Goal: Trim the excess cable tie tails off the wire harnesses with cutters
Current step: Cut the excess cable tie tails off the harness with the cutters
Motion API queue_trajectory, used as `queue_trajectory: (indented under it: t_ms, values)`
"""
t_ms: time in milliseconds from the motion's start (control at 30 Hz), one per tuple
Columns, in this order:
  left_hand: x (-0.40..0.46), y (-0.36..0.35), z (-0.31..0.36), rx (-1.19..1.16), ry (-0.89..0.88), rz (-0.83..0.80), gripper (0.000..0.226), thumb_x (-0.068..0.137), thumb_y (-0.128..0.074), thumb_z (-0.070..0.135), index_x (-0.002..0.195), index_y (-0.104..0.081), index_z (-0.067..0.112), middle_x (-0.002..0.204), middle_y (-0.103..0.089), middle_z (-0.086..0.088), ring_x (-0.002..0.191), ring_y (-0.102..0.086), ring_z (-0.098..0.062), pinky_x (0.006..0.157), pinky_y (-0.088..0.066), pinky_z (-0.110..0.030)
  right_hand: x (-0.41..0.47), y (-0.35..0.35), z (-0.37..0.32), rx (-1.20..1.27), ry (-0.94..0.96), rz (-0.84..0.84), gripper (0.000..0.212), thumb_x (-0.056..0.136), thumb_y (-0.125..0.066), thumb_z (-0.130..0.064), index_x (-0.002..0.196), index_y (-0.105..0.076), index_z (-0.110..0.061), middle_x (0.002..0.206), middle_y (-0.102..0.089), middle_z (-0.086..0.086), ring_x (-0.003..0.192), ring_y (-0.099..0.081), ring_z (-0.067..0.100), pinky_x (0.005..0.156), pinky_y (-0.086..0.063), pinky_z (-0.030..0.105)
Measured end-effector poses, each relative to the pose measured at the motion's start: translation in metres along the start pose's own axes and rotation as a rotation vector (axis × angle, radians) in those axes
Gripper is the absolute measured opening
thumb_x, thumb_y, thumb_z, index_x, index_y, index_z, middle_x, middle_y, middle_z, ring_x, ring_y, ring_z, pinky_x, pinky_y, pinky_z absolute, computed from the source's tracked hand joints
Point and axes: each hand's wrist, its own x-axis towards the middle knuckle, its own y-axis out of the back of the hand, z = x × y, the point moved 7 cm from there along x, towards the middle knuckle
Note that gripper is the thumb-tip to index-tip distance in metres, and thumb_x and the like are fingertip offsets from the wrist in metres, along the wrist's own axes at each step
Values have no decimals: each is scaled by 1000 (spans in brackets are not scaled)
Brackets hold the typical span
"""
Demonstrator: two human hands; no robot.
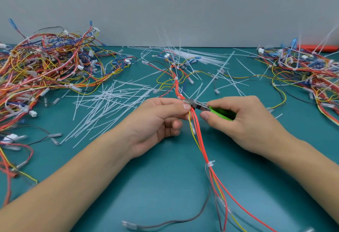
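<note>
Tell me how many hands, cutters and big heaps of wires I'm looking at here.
Hands: 2, the left hand and the right hand
Cutters: 1, green-handled
Big wire heaps: 2, the left heap and the right heap
Total: 5

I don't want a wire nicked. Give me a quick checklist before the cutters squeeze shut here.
1. Left hand pinches the harness beside the cut: ok.
2. Right hand grips the green-handled cutters: ok.
3. Cutter tip at the bundle, above the left thumb: ok.
4. Blades on the tie tail alone, not a red wire: cannot tell, too blurred.
5. Left fingers away from the blades: not ok, the thumb tip lies right next to them.
6. Lower cable tie already trimmed: ok.
</note>
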Motion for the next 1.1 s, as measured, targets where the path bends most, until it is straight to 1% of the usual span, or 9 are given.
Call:
queue_trajectory:
  t_ms: [67, 233, 400, 500, 600, 767, 967, 1033, 1100]
  values:
    - [-1, -1, 0, 21, 0, -8, 42, 82, -72, 18, 114, -67, -8, 82, -70, -6, 50, -47, -8, 52, -45, -20, 1, 3, 0, -9, -6, -28, 52, 89, -59, -60, 92, -74, -10, 67, -51, 9, 61, -41, 21, 56, -35, 34]
    - [-2, 0, 0, 23, -4, 31, 37, 93, -67, 12, 118, -61, -15, 86, -70, -9, 50, -47, -9, 53, -46, -20, 0, 0, 2, 9, -40, -27, 47, 89, -60, -59, 90, -74, -14, 66, -50, 7, 62, -41, 21, 57, -34, 34]
    - [-2, 0, 0, 14, -28, 63, 16, 93, -67, 12, 105, -72, 2, 87, -71, -8, 51, -49, -8, 53, -48, -20, 0, -5, 5, 21, -28, 20, 28, 92, -66, -50, 91, -75, -24, 67, -58, -1, 62, -48, 13, 59, -39, 29]
    - [-1, 0, 0, 11, -36, 71, 9, 94, -67, 12, 100, -71, 6, 88, -71, -7, 52, -49, -8, 54, -48, -20, -1, -6, 6, -26, -25, 59, 27, 92, -69, -53, 98, -75, -27, 77, -66, -6, 73, -59, 14, 67, -45, 28]
    - [-1, 0, 0, 14, -37, 57, 6, 94, -67, 13, 97, -71, 9, 88, -72, -6, 52, -49, -8, 54, -48, -19, 0, -6, 5, -44, -19, 63, 23, 94, -71, -48, 106, -75, -30, 86, -69, -9, 82, -63, 13, 73, -47, 26]
    - [0, 1, -1, 36, -47, 37, 7, 94, -67, 14, 91, -73, 12, 88, -71, -5, 53, -49, -7, 55, -48, -19, -1, -6, 4, -49, -15, 57, 23, 93, -71, -44, 109, -75, -29, 89, -70, -10, 86, -64, 11, 76, -47, 26]
    - [1, 2, -1, 16, -32, 38, 21, 90, -69, 13, 109, -70, 3, 87, -70, -8, 50, -47, -8, 52, -46, -20, -1, -5, 1, -73, -2, 61, 25, 93, -66, -49, 106, -75, -30, 85, -67, -8, 83, -62, 13, 74, -46, 26]
    - [1, 2, -1, 13, -27, 31, 24, 87, -71, 15, 108, -71, 3, 87, -71, -8, 50, -46, -8, 52, -46, -20, -1, -4, 0, -76, 8, 54, 27, 93, -64, -52, 102, -75, -29, 81, -67, -4, 79, -61, 16, 71, -46, 31]
    - [1, 1, -1, 12, -26, 21, 31, 82, -73, 19, 108, -72, 3, 85, -71, -6, 49, -46, -8, 52, -46, -20, 0, -1, 1, -50, -12, 30, 39, 92, -59, -59, 96, -76, -24, 70, -62, -2, 66, -54, 14, 63, -44, 33]
